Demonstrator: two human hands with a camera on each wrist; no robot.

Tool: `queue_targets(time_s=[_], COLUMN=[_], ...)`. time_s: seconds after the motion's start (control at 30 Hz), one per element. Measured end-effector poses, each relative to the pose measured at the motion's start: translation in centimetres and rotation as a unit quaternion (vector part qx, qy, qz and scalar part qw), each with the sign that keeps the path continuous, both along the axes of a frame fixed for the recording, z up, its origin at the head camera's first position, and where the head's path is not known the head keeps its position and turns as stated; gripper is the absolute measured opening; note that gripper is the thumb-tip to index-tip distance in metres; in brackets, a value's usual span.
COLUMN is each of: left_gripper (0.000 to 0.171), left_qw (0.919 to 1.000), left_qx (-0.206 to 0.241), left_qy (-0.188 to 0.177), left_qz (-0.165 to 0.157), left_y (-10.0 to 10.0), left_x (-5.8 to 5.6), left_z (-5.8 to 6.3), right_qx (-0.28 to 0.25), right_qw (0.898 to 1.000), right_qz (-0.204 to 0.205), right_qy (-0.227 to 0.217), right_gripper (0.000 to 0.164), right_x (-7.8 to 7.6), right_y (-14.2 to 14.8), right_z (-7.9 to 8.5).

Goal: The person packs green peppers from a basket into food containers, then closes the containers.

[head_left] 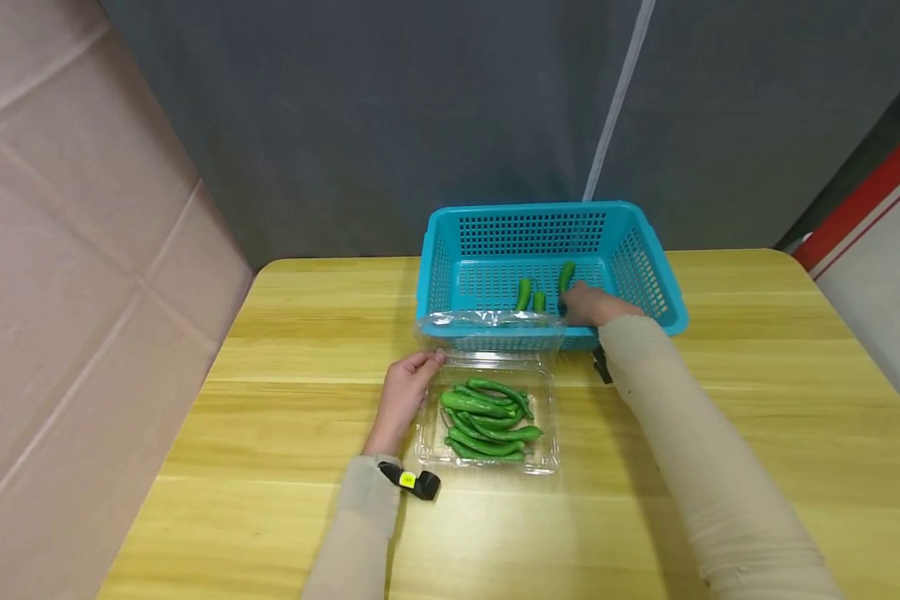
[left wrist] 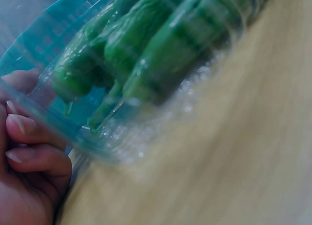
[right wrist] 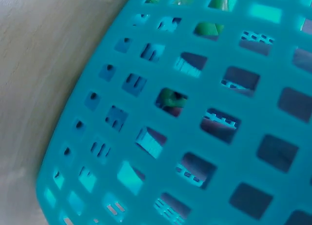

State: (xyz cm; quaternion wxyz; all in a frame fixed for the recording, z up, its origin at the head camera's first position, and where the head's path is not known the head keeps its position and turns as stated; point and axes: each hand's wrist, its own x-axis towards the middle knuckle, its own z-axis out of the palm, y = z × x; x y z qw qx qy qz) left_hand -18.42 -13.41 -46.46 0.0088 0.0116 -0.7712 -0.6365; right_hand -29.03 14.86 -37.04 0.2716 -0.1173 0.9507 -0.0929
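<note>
I see the left hand pinching the upper-left edge of the clear box, low centre of the head frame. The left wrist view adds what the head view hides: bent fingers outside the plastic wall, the thumb blurred beyond it, stems close by.

The right hand reaches into the basket, upper centre, beside a pepper. I cannot tell whether its fingers grip anything; my right wrist view gives mostly the basket's holed wall, with scraps of green through the gaps.

Two more loose peppers lie in the basket, left of that hand. The main pile fills the box's middle. Its raised lid overlaps the basket's near side. Both stand on the table.
</note>
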Motion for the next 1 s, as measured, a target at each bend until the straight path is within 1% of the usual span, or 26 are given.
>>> queue_targets(time_s=[0.2,0.27,0.33,0.43,0.47,0.63,0.7,0.93,1.0], left_gripper=[0.038,0.038,0.039,0.040,0.040,0.030,0.025,0.024,0.024], left_qw=[1.0000,1.0000,1.0000,1.0000,0.9999,0.9997,0.9995,0.9996,0.9996], left_qx=[0.004,0.002,0.000,-0.003,-0.001,0.003,0.004,0.000,-0.001], left_qy=[0.002,0.001,-0.003,-0.009,-0.011,-0.024,-0.027,-0.025,-0.023], left_qz=[0.002,0.002,0.003,0.002,0.002,-0.011,-0.017,-0.015,-0.013], left_y=[0.0,0.1,0.1,0.1,0.0,0.3,0.4,0.5,0.5], left_x=[0.0,0.0,0.1,0.1,0.1,1.0,1.4,1.3,1.4], left_z=[0.0,0.0,0.1,0.1,0.1,2.3,3.1,3.3,3.4], right_qx=[-0.018,-0.020,-0.023,-0.019,-0.016,0.003,0.009,0.030,0.030], right_qw=[1.000,1.000,1.000,0.999,0.999,0.994,0.993,0.996,0.996], right_qz=[0.000,-0.006,-0.012,-0.036,-0.049,-0.110,-0.113,-0.079,-0.079], right_qy=[0.010,0.010,0.012,0.002,0.000,-0.017,-0.014,0.021,0.022], right_gripper=[0.037,0.023,0.014,0.023,0.023,0.025,0.022,0.013,0.013], right_x=[-0.1,-0.1,-0.1,-0.1,0.0,0.6,0.8,1.2,1.1], right_y=[0.1,0.1,0.2,0.2,0.2,0.5,0.5,0.3,0.3], right_z=[0.0,-0.1,-0.1,-0.1,0.0,0.5,0.6,0.8,0.7])
